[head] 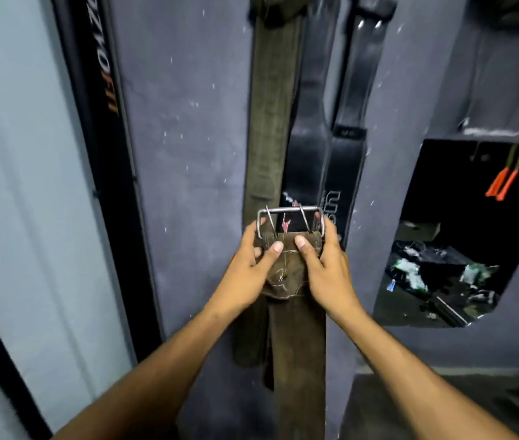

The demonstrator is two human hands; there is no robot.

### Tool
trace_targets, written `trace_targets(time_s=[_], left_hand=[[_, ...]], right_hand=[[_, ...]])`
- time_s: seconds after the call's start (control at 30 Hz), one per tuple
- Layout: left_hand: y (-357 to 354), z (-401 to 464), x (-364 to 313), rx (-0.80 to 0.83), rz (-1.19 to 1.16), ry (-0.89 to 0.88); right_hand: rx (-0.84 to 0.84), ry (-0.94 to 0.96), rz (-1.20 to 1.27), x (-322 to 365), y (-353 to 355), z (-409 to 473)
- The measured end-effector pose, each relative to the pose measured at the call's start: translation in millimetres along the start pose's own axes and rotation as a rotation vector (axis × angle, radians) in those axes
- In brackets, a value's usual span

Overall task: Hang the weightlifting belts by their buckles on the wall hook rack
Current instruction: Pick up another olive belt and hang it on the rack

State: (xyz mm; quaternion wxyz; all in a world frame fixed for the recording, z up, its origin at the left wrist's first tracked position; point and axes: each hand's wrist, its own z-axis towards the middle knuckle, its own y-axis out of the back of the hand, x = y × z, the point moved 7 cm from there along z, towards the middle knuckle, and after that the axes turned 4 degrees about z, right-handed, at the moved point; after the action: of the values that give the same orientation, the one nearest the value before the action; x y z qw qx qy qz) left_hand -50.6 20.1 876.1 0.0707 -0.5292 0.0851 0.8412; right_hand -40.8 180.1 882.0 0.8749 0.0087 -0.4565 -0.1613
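Your left hand point(253, 263) and right hand point(324, 265) both grip the top end of a brown belt point(297, 344), thumbs pressed side by side on its stitched flap, fingers curled round the edges just below the steel buckle point(291, 222). The buckle stands upright with two prongs across its frame; the strap hangs straight down between your forearms. You hold it against the grey wall point(188, 138), in front of an olive belt point(270, 122) and a black belt point(321, 131) — both hang from above, their tops dark and blurred at the frame's top edge. To the right, a dark opening point(461, 249) shows clutter, and two orange handles point(502, 185) dangle on cords.
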Motion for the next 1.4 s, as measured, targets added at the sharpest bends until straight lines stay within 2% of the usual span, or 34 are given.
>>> trace_targets(time_s=[0.07, 0.2, 0.27, 0.33, 0.43, 0.53, 0.67, 0.77, 0.87, 1.0, 1.1, 1.2, 1.33, 1.4], left_hand=[[0, 6, -31, 0.004, -0.007, -0.016], [10, 18, -63, -0.127, -0.142, 0.049], [5, 21, -69, -0.034, -0.213, 0.093], [-3, 23, -75, 0.046, -0.153, 0.112], [-4, 36, -98, -0.049, -0.028, 0.017], [3, 53, -131, -0.172, -0.016, -0.106], [8, 63, -153, -0.149, -0.04, -0.142], [5, 56, -138, -0.082, -0.099, -0.1], [2, 37, -93, 0.007, -0.063, -0.007], [5, 37, -76, -0.066, -0.125, -0.008], [0, 41, -63, 0.014, -0.177, 0.013], [-7, 29, -20, 0.105, -0.131, 0.079], [-14, 19, 9, 0.023, -0.257, 0.122], [-21, 15, 20, 0.078, -0.189, 0.144]], right_hand=[[-0.007, 0.044, 0.022, 29, 9, 13], [-0.085, 0.109, 0.063, 82, 28, 44], [-0.114, 0.144, 0.114, 109, 36, 62], [-0.123, 0.177, 0.159, 136, 42, 82], [-0.132, 0.241, 0.192, 176, 45, 109], [-0.116, 0.268, 0.266, 202, 42, 125], [-0.128, 0.309, 0.3, 208, 38, 128], [-0.141, 0.336, 0.326, 215, 36, 134], [-0.115, 0.368, 0.338, 231, 35, 148], [-0.089, 0.361, 0.31, 249, 30, 164], [-0.099, 0.358, 0.303, 256, 31, 170], [-0.132, 0.379, 0.269, 272, 43, 175], [-0.12, 0.401, 0.248, 288, 48, 176], [-0.117, 0.387, 0.238, 289, 49, 175]])
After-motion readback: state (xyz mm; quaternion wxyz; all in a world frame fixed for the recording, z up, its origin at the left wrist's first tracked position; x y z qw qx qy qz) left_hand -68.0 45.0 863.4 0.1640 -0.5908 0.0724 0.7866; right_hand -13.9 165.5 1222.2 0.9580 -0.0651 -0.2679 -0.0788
